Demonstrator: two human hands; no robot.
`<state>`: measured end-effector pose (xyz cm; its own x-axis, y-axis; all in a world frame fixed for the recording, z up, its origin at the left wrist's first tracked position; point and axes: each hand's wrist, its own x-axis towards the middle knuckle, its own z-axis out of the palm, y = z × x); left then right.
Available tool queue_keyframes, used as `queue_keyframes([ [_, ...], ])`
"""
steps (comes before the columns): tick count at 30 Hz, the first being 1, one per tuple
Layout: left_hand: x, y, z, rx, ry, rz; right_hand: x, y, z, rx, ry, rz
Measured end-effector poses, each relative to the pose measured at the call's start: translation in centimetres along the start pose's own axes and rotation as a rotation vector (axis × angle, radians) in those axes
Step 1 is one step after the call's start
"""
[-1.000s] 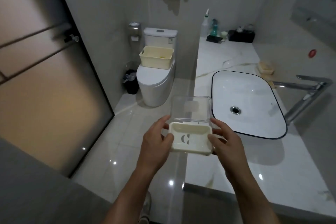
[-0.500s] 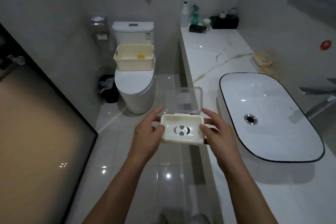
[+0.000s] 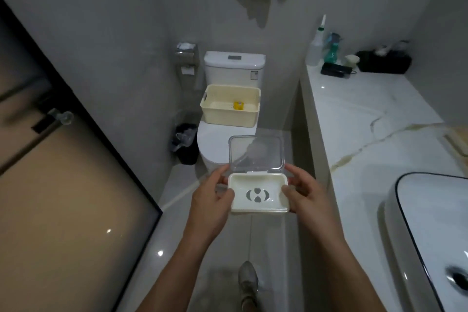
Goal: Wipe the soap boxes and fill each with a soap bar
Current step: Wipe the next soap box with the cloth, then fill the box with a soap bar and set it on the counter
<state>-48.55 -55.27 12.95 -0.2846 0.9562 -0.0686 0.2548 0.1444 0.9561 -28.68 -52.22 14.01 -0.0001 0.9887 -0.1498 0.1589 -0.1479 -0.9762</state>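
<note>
Cream soap box (image 3: pixel 258 192), clear lid (image 3: pixel 255 153) up.
We've got left hand (image 3: pixel 211 200) and right hand (image 3: pixel 307 194) gripping its ends.

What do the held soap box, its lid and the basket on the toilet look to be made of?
Soap box: cream plastic by the look, smooth moulded tray with drain cut-outs. Lid: clear glossy plastic; the toilet shows through it. Basket: cream plastic, apparently perforated walls with a handle slot.

A basket (image 3: pixel 230 109) sits on the toilet (image 3: pixel 220 144), left of the counter (image 3: pixel 354 119).
</note>
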Motion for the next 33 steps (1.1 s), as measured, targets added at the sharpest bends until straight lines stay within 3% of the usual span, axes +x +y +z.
queue_keyframes([
  [8, 16.1, 1.6, -0.9, -0.004, 0.081, -0.023, 16.8, -3.9, 4.6, 0.042, -0.094, -0.018],
  [16, 26.7, 1.2, -0.5, -0.016, 0.082, -0.079, 27.1, -4.9, 7.3, -0.004, -0.119, 0.032],
  [33, 57.0, -6.6, -2.9, 0.185, -0.223, -0.112, 49.7, -2.1, 19.1, -0.057, 0.054, 0.209],
])
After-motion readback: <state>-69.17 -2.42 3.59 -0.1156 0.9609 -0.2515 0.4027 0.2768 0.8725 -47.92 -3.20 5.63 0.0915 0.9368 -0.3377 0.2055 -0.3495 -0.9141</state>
